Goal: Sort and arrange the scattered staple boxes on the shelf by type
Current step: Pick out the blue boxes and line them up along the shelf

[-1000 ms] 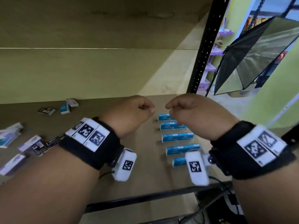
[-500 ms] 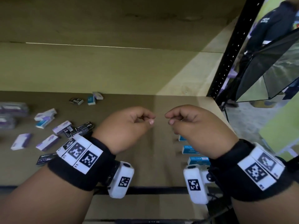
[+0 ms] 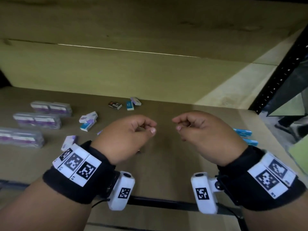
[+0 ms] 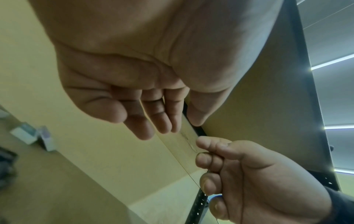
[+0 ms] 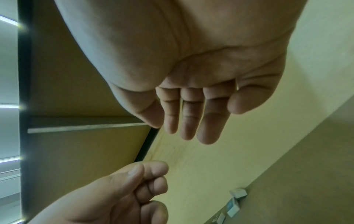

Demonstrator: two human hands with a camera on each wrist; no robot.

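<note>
My left hand [image 3: 150, 129] and right hand [image 3: 179, 125] hover side by side over the middle of the brown shelf [image 3: 165, 155], fingers loosely curled, holding nothing. The wrist views show both palms empty: left hand [image 4: 153, 121], right hand [image 5: 191, 121]. Two blue staple boxes [image 3: 242, 132] peek out behind my right wrist. Loose white-purple and blue boxes [image 3: 88, 120] lie scattered left of my left hand, one more [image 3: 69, 142] by my left wrist. A black box [image 3: 115, 105], a blue box [image 3: 130, 105] and a white one [image 3: 135, 100] sit near the back wall.
Three clear-wrapped packs of purple boxes [image 3: 37, 120] lie at the shelf's far left. A black perforated upright [image 3: 275, 80] bounds the shelf on the right, and a dark rail [image 3: 158, 202] runs along its front edge. The back wall [image 3: 133, 77] is pale wood.
The head view has swung left and down, bringing the purple packs into sight and hiding most of the blue row. Both hands have drawn slightly apart and hold nothing throughout.
</note>
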